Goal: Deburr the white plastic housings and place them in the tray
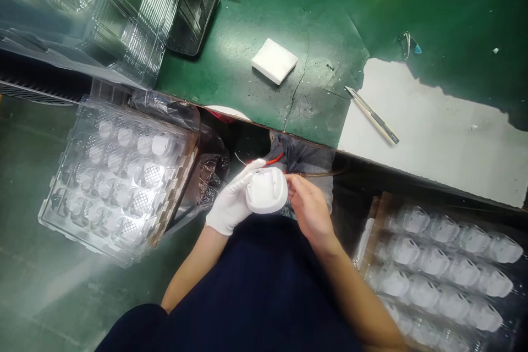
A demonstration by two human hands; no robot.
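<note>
My left hand (231, 202), in a white glove, is wrapped round a white rounded plastic housing (266, 191) held over my lap, just below the table's near edge. My right hand (310, 209) is bare and curled against the housing's right side, its fingertips pinched at the part's edge. What those fingertips grip is too small to make out. A thin red wire (274, 160) shows just above the housing.
A clear blister tray (119, 176) with a few white parts stands at the left, a full tray (445, 267) at the right. The green table (247, 38) carries a white block (274, 60), a utility knife (373, 116), a phone (192, 17) and stacked clear trays (103, 5).
</note>
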